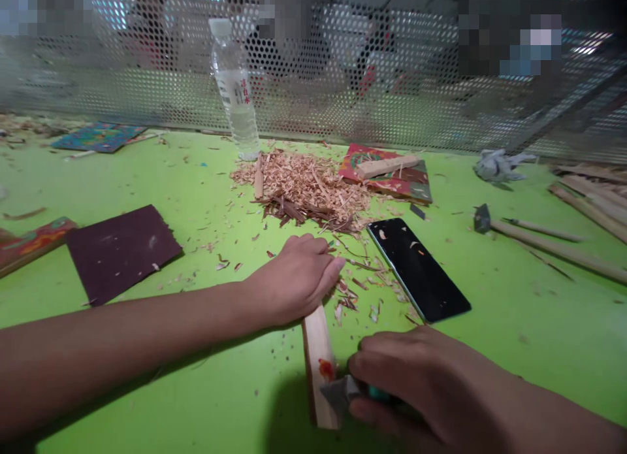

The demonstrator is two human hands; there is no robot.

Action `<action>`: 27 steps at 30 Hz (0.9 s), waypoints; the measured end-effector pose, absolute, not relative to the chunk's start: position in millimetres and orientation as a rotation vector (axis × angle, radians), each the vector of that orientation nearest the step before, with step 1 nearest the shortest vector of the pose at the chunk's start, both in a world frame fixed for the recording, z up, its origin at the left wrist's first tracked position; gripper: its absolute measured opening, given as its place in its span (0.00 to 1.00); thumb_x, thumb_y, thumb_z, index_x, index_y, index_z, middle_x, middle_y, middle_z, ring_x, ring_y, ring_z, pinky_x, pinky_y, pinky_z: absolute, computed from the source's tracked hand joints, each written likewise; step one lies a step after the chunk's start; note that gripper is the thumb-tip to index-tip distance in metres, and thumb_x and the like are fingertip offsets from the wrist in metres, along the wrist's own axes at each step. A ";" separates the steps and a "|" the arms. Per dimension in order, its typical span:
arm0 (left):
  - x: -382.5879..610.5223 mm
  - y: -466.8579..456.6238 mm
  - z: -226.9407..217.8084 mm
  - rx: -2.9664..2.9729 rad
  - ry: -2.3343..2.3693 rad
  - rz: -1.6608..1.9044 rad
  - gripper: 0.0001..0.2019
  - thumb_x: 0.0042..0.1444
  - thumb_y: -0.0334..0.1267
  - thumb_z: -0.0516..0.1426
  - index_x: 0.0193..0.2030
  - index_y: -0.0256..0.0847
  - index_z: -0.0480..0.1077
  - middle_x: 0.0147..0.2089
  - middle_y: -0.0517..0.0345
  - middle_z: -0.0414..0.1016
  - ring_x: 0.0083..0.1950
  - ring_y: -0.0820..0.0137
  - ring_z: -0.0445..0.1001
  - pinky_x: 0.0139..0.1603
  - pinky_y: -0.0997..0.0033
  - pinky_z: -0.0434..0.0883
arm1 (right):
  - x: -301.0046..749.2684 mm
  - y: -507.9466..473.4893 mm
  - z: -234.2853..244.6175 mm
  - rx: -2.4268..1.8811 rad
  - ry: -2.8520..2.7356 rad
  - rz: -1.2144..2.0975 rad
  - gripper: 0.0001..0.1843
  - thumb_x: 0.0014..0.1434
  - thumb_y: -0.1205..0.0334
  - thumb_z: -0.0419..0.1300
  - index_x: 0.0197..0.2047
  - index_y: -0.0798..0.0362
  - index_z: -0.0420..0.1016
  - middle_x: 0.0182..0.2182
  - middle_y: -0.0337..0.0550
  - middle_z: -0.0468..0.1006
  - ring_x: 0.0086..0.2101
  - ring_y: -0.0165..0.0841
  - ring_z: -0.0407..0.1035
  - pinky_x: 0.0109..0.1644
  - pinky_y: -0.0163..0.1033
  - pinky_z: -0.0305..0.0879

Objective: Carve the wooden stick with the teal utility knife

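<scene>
My left hand (298, 277) is closed over the far end of a narrow wooden strip (321, 343), pressing it to the green table. The strip's pale top face carries a small red-orange paint patch near its lower end. In my right hand (416, 375) is a utility knife (345, 392), its handle mostly hidden by my fingers, with a bit of green showing. The knife's short grey blade rests on or just over the strip, beside the paint patch. Loose shavings (347, 297) lie just right of my left hand.
A black phone (418, 271) lies right of the strip. Behind are a wood-shavings heap (304, 183), a water bottle (235, 95) and a painted board (386, 170). Dark sandpaper (122, 251) lies left, a hammer (539, 238) right. A perforated metal screen (313, 75) borders the back.
</scene>
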State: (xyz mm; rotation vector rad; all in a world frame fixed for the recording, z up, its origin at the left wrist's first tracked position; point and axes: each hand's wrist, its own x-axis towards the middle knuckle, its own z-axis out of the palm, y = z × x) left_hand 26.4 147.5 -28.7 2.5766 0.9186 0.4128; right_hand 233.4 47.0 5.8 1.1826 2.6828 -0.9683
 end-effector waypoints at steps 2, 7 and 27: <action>26.0 147.6 -28.7 2.575 0.878 0.434 0.25 0.77 0.43 0.39 0.33 0.39 0.69 0.35 0.54 0.65 0.37 0.62 0.63 0.46 0.58 0.63 | 235.1 47.8 5.1 1.182 2.721 -0.968 0.16 0.75 0.55 0.54 0.33 0.50 0.65 0.28 0.34 0.72 0.26 0.29 0.60 0.30 0.38 0.49; 24.6 148.5 -27.2 2.575 0.808 0.437 0.25 0.77 0.43 0.39 0.33 0.40 0.69 0.35 0.54 0.64 0.39 0.62 0.63 0.47 0.58 0.64 | 240.9 50.0 9.5 1.093 2.737 -0.959 0.15 0.75 0.58 0.53 0.34 0.50 0.67 0.29 0.34 0.73 0.26 0.29 0.61 0.30 0.38 0.50; 27.5 146.8 -31.4 2.542 0.846 0.418 0.26 0.78 0.45 0.39 0.33 0.41 0.69 0.36 0.54 0.67 0.40 0.61 0.63 0.49 0.57 0.63 | 234.9 46.2 13.3 1.174 2.607 -0.990 0.13 0.72 0.56 0.60 0.34 0.48 0.73 0.31 0.34 0.78 0.26 0.30 0.70 0.27 0.38 0.51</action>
